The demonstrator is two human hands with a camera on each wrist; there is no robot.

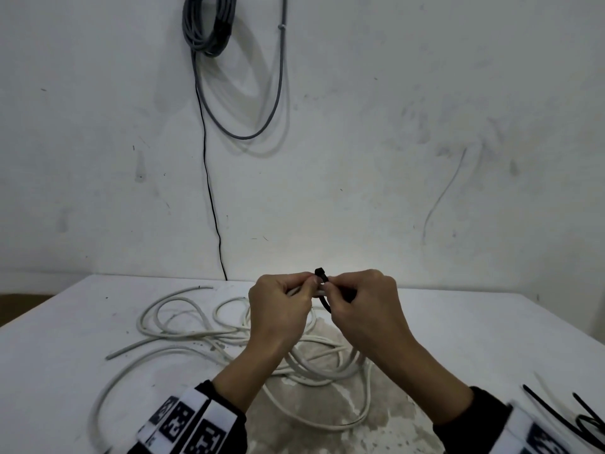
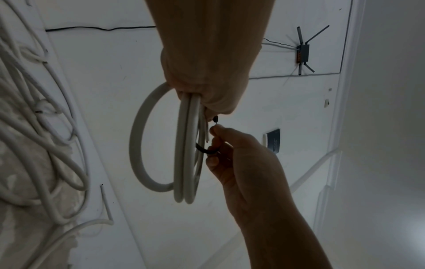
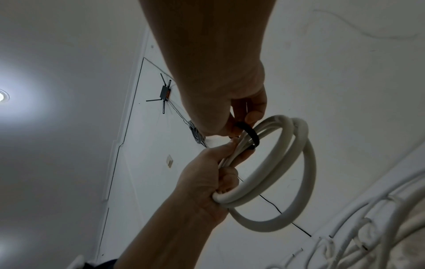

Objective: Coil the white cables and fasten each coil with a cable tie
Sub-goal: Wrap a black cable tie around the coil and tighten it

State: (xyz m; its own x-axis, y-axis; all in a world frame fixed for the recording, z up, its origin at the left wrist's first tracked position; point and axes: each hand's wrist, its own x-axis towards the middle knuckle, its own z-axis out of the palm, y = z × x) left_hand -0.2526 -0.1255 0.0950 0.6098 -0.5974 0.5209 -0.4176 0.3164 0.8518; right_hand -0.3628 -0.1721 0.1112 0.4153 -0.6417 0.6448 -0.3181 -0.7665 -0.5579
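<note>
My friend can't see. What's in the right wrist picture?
A left hand grips a small coil of thick white cable, while the right hand pinches a black plastic cable tie looped round it. More loose white cables lie below.

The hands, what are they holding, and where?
The left hand grips the white cable coil at its gathered side; the right hand pinches the black cable tie looped around it.
</note>
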